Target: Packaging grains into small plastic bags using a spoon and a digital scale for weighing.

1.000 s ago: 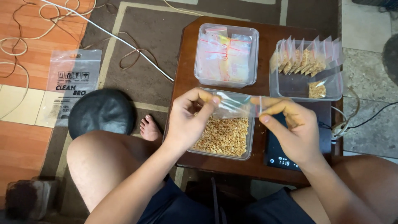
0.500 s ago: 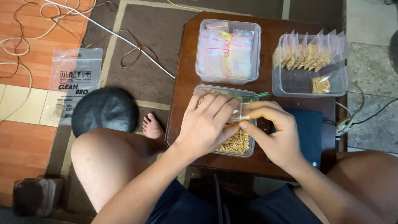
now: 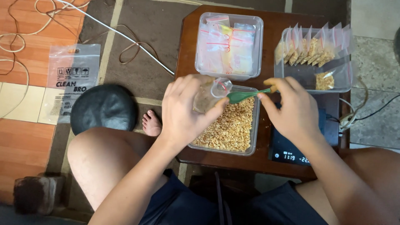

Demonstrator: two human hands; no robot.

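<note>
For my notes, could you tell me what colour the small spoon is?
Green; the spoon shows best in the head view.

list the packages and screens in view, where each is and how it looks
Printed clear bag: flat on the floor, left, dark print.
Empty zip bags: clear, red-striped, in the far tub.
Filled bags: row in the right tub.
Scale display: black, pale digits, by the right wrist.

My clear glossy plastic bag [image 3: 210, 93]; smooth green plastic spoon [image 3: 246, 95]; glossy dark wood table [image 3: 187, 62]; clear plastic tub [image 3: 255, 125].
</note>
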